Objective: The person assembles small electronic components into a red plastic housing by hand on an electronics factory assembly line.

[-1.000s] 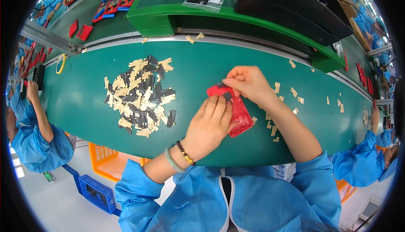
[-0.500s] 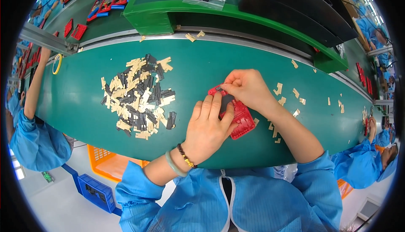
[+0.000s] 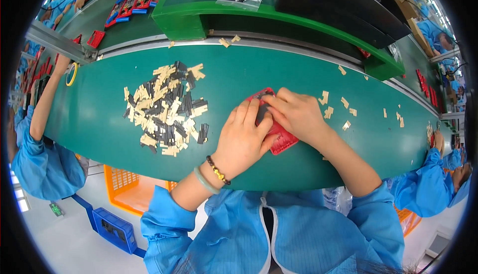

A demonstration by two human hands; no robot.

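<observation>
Red plastic casing (image 3: 285, 142), oblong, round-cornered, under bare fingers (image 3: 243, 111).

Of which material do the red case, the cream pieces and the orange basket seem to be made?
Red case: probably hard plastic, faintly glossy; moulded-looking relief.
Cream pieces: perhaps paper or film, matt; thin, flat cut shapes.
Orange basket: likely smooth plastic; regular moulded holes.

Blue smock (image 3: 224, 229) was worn, white-edged front opening (image 3: 275, 226), dark garment (image 3: 269, 219) beneath, loose sleeves (image 3: 167, 219) bunched near elbows; left wrist (image 3: 211, 178) bore pale green bangle (image 3: 202, 180), dark-beaded bracelet (image 3: 214, 167), gold-coloured charm (image 3: 221, 175).
</observation>
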